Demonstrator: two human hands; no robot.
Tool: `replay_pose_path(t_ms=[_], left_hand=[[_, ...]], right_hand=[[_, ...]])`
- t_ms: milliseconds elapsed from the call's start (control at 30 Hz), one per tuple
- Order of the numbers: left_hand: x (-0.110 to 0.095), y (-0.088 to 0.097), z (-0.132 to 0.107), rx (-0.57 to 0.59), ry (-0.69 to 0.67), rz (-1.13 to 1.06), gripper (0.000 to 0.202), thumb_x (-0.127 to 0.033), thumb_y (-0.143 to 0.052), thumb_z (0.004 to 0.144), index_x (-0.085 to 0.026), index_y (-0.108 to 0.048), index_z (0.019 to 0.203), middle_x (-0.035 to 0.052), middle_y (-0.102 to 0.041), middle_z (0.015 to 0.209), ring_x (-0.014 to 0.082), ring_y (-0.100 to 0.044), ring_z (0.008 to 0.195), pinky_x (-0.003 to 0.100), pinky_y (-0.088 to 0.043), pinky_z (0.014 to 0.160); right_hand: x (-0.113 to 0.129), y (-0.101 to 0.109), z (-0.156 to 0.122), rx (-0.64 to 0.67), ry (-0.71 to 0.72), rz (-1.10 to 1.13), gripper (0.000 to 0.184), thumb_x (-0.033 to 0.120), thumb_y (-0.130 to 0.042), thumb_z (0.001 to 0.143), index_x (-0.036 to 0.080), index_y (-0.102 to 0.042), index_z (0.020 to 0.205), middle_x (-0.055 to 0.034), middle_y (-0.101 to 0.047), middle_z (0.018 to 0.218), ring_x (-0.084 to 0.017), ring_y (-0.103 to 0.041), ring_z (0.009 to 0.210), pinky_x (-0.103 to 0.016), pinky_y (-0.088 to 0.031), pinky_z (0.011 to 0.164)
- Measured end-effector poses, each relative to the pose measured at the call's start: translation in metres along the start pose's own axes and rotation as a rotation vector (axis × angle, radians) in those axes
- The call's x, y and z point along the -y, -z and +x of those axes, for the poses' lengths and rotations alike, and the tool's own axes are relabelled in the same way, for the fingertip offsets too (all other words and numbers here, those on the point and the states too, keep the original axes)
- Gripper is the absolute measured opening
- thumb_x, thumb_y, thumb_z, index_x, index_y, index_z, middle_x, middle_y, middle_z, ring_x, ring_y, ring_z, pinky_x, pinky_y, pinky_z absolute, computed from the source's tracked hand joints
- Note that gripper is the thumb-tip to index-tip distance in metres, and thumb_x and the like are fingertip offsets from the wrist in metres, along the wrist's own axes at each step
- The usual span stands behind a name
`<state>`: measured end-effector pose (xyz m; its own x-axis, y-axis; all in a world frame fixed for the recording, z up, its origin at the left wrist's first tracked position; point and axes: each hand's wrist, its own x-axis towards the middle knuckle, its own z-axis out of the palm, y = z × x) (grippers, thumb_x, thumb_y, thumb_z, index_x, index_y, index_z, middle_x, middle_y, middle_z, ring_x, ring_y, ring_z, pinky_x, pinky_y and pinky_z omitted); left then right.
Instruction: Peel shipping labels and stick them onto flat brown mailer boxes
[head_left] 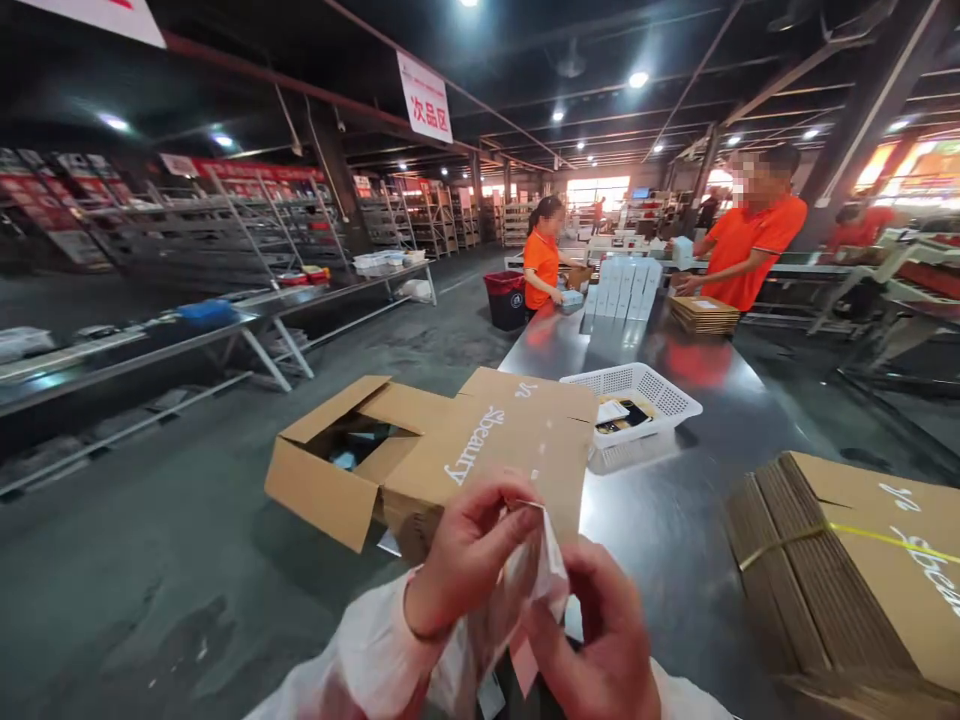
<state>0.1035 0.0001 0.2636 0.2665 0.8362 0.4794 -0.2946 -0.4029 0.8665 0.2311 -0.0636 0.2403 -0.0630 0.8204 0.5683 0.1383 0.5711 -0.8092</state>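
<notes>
My left hand pinches the top edge of a clear plastic bag held in front of me. My right hand grips the same bag from below and to the right, fingers curled. What the bag holds is blurred. Just beyond my hands an open cardboard box with white lettering sits at the near end of a long metal table, its flaps spread.
A white plastic basket with small items stands behind the box. A strapped stack of flat cartons lies at right. Two people in orange shirts work at the table's far end beside white boxes. Shelving lines the left.
</notes>
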Motion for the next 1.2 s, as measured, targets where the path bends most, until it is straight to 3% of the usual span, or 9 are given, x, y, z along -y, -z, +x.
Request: replay_pose_path(t_ms=[67,200,333,400,500,567,700,867,1200], left_hand=[[0.01,0.008,-0.003,0.066,0.098,-0.374,0.013,-0.03,-0.067,0.077,-0.019,-0.062,0.072,-0.0002,-0.052,0.07,0.0114,-0.047,0.065,0.023,-0.037,0.061],[0.023,0.031,-0.007,0.139,0.156,-0.78,0.02,-0.033,-0.074,0.069,-0.02,-0.061,0.064,-0.0014,-0.052,0.066,0.0122,-0.051,0.068,0.026,-0.041,0.067],[0.019,0.058,-0.015,0.165,0.182,-0.63,0.018,-0.032,-0.077,0.066,-0.018,-0.066,0.066,0.0022,-0.061,0.074,0.015,-0.056,0.074,0.029,-0.045,0.072],[0.013,0.069,-0.021,0.047,0.271,-0.529,0.024,-0.039,-0.074,0.068,-0.019,-0.07,0.08,0.0053,-0.065,0.088,0.0166,-0.059,0.079,0.029,-0.046,0.073],[0.011,0.078,-0.035,-0.062,0.42,-0.481,0.057,-0.063,-0.063,0.068,-0.016,-0.069,0.098,0.0097,-0.068,0.094,0.0208,-0.061,0.083,0.03,-0.048,0.071],[0.014,0.079,-0.047,-0.028,0.472,-0.362,0.057,-0.063,-0.067,0.063,-0.012,-0.07,0.089,0.0088,-0.069,0.081,0.0199,-0.061,0.072,0.028,-0.047,0.063],[0.023,0.078,-0.069,0.007,0.507,-0.112,0.04,-0.05,-0.072,0.066,-0.01,-0.068,0.07,0.004,-0.065,0.064,0.0137,-0.055,0.058,0.023,-0.042,0.055],[0.024,0.075,-0.076,0.043,0.516,-0.046,0.044,-0.052,-0.065,0.072,-0.011,-0.068,0.085,0.0064,-0.069,0.076,0.0172,-0.059,0.069,0.025,-0.046,0.063],[0.028,0.065,-0.064,-0.124,0.54,-0.133,0.049,-0.058,-0.07,0.064,-0.011,-0.061,0.065,0.0014,-0.058,0.053,0.0108,-0.047,0.048,0.022,-0.035,0.047]], right_hand=[[0.0,-0.006,0.007,0.112,0.123,0.122,0.044,0.062,-0.051,0.079,0.022,-0.059,0.097,-0.0047,-0.061,0.077,-0.018,-0.059,0.068,-0.028,-0.05,0.06],[-0.006,-0.023,0.018,-0.163,-0.054,0.078,0.047,0.043,-0.067,0.076,0.029,-0.048,0.117,-0.0059,-0.058,0.105,-0.018,-0.06,0.091,-0.031,-0.051,0.078],[-0.009,-0.044,0.02,0.135,-0.417,0.222,0.066,0.039,-0.072,0.071,0.023,-0.043,0.128,-0.0101,-0.059,0.117,-0.022,-0.061,0.1,-0.036,-0.052,0.083],[-0.007,-0.054,0.017,0.085,-0.478,0.22,0.053,0.041,-0.071,0.072,0.019,-0.054,0.117,-0.0107,-0.066,0.108,-0.023,-0.063,0.094,-0.036,-0.054,0.079],[-0.002,-0.063,0.012,-0.188,-0.476,0.109,0.036,0.042,-0.071,0.071,0.017,-0.062,0.095,-0.0106,-0.071,0.09,-0.024,-0.066,0.08,-0.036,-0.055,0.072],[0.001,-0.064,0.011,-0.252,-0.452,0.066,0.036,0.042,-0.073,0.068,0.017,-0.063,0.092,-0.0107,-0.072,0.089,-0.024,-0.067,0.081,-0.036,-0.055,0.073],[0.009,-0.057,0.016,-0.151,-0.504,0.025,0.036,0.044,-0.075,0.064,0.016,-0.068,0.084,-0.0075,-0.073,0.078,-0.021,-0.066,0.068,-0.031,-0.055,0.062],[0.012,-0.049,0.025,-0.045,-0.539,-0.058,0.03,0.042,-0.075,0.063,0.017,-0.071,0.078,-0.0021,-0.069,0.064,-0.015,-0.059,0.054,-0.023,-0.046,0.046],[0.009,-0.026,0.074,0.172,-0.436,-0.233,0.027,0.044,-0.071,0.066,0.017,-0.072,0.068,-0.0033,-0.069,0.066,-0.016,-0.06,0.059,-0.026,-0.047,0.054]])
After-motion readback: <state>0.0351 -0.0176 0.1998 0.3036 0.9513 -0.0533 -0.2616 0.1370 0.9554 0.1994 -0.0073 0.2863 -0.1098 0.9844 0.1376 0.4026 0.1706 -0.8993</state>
